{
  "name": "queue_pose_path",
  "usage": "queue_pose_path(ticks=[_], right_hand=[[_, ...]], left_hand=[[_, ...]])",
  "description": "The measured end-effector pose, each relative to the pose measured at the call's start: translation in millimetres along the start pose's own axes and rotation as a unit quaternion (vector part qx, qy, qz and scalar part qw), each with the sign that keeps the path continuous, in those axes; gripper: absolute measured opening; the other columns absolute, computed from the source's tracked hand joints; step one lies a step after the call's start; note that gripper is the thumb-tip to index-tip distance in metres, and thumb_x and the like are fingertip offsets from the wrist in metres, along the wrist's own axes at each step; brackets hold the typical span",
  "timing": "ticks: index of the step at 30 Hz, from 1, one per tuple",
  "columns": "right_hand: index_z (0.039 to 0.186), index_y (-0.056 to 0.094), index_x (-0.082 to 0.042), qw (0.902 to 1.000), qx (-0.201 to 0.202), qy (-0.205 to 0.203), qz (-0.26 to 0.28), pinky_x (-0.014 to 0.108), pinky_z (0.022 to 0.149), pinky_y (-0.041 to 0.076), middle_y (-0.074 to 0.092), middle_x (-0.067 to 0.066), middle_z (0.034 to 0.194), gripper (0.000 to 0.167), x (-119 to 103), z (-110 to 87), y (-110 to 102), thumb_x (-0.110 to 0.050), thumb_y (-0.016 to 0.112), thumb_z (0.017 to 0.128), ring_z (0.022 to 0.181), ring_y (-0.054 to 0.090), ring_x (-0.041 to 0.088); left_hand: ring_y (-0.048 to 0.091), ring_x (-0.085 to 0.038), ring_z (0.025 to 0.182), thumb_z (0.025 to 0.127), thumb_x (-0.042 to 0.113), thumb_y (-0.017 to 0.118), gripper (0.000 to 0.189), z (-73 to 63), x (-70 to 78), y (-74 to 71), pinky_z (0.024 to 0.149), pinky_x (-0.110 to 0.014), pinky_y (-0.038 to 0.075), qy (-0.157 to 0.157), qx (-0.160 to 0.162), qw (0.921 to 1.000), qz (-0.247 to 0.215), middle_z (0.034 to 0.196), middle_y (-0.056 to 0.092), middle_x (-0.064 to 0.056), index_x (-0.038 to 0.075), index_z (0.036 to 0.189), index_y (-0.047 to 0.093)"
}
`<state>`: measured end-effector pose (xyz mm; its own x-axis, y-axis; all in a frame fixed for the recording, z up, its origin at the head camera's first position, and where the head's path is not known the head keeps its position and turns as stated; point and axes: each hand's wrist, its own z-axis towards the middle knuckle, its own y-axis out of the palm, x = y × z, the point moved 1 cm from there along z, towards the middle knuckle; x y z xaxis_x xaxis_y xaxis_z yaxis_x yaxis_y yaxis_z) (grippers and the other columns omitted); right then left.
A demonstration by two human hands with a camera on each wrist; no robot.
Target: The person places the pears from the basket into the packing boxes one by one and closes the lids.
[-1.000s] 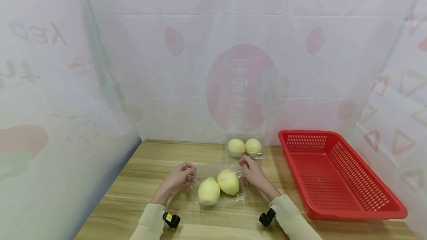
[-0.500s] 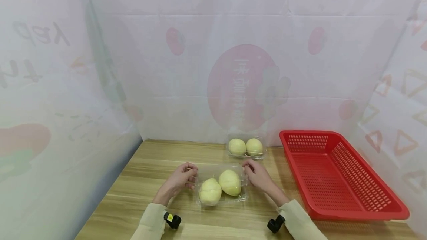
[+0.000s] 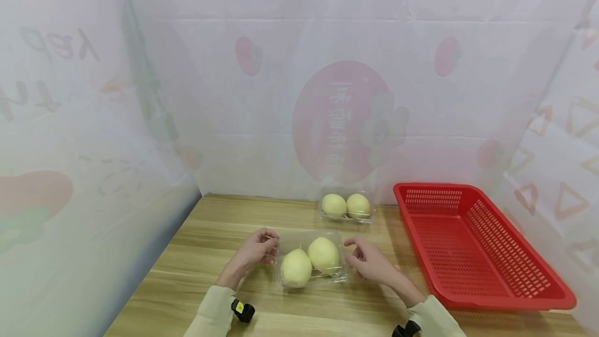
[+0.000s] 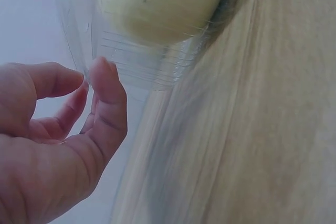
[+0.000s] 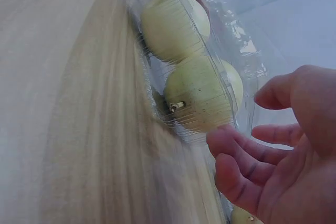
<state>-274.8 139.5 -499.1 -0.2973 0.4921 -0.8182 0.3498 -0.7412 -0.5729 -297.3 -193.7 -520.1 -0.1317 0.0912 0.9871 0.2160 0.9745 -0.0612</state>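
Note:
In the head view, a clear plastic clamshell box (image 3: 323,279) with two pale yellow pears, a left one (image 3: 297,268) and a right one (image 3: 323,254), lies on the wooden table between my hands. My left hand (image 3: 256,248) is at its left end; in the left wrist view, thumb and index finger pinch the thin plastic rim (image 4: 88,72). My right hand (image 3: 369,261) is beside the right end, fingers loosely bent and parted. The right wrist view shows its fingertips right by the box's edge, with nothing between thumb and fingers. A stem shows on the nearer pear (image 5: 202,95).
A second clear box with two pears (image 3: 334,205) stands at the back of the table (image 3: 234,217), near the white printed curtain (image 3: 262,170). To the right is a red perforated plastic basket (image 3: 500,303).
My right hand has come off the box's far right corner and moved right and closer to me, its fingers opening. The left hand keeps its pinch, and the box stays nearly in place.

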Motion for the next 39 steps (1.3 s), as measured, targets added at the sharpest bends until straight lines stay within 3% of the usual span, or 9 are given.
queue_pose_path(ticks=[8,19,25,29,34,39], right_hand=[[0.142,0.036,0.003,0.9959,-0.059,0.002,0.068,0.037,0.046,0.052,0.066,0.026,0.080,0.050,3,-14.1,1,-0.019,0.053,0.101,0.049,0.060,0.021],[0.153,0.016,-0.001,0.9827,-0.082,0.021,0.164,0.027,0.046,0.051,0.065,0.027,0.084,0.072,3,-18.8,13,-0.010,0.057,0.094,0.051,0.060,0.014],[0.153,0.015,-0.001,0.9788,-0.072,0.036,0.188,0.024,0.046,0.048,0.061,0.014,0.076,0.073,1,-20.2,15,-0.006,0.057,0.093,0.051,0.055,0.014],[0.153,0.017,-0.002,0.9784,-0.058,0.040,0.194,0.024,0.046,0.047,0.059,0.008,0.075,0.073,5,-18.6,14,-0.006,0.057,0.092,0.050,0.054,0.014],[0.152,0.019,-0.004,0.9777,-0.041,0.045,0.201,0.023,0.046,0.047,0.058,0.008,0.075,0.071,10,-16.0,15,-0.007,0.058,0.093,0.050,0.055,0.014],[0.152,0.020,-0.004,0.9779,-0.030,0.045,0.202,0.024,0.046,0.047,0.059,0.009,0.077,0.069,11,-14.9,17,-0.007,0.057,0.094,0.050,0.056,0.014]], left_hand=[[0.061,-0.019,0.083,0.099,0.016,0.057,0.030,-2.4,1.5,-1.7,0.065,-0.030,0.057,0.004,0.002,0.9997,0.023,0.101,0.059,-0.013,-0.005,0.120,0.052],[0.061,-0.022,0.091,0.098,0.016,0.060,0.042,-7.9,8.2,-5.2,0.070,-0.033,0.057,0.019,-0.036,0.9980,0.048,0.112,0.059,-0.022,-0.007,0.132,0.050],[0.060,-0.020,0.089,0.098,0.012,0.059,0.041,-2.8,7.7,1.1,0.075,-0.036,0.057,0.021,-0.014,0.9987,0.045,0.117,0.059,-0.025,-0.007,0.132,0.049],[0.062,-0.024,0.100,0.097,0.011,0.060,0.044,-1.3,9.2,3.8,0.085,-0.039,0.057,0.034,-0.009,0.9986,0.040,0.128,0.056,-0.029,-0.008,0.135,0.048],[0.055,-0.038,0.123,0.097,0.020,0.063,0.055,-5.1,10.5,3.5,0.097,-0.040,0.053,0.056,-0.045,0.9945,0.076,0.142,0.048,-0.028,-0.003,0.143,0.043],[0.038,-0.042,0.139,0.095,0.030,0.065,0.075,-9.0,10.2,2.7,0.111,-0.050,0.040,0.078,-0.115,0.9818,0.130,0.156,0.030,-0.025,0.005,0.154,0.026]])
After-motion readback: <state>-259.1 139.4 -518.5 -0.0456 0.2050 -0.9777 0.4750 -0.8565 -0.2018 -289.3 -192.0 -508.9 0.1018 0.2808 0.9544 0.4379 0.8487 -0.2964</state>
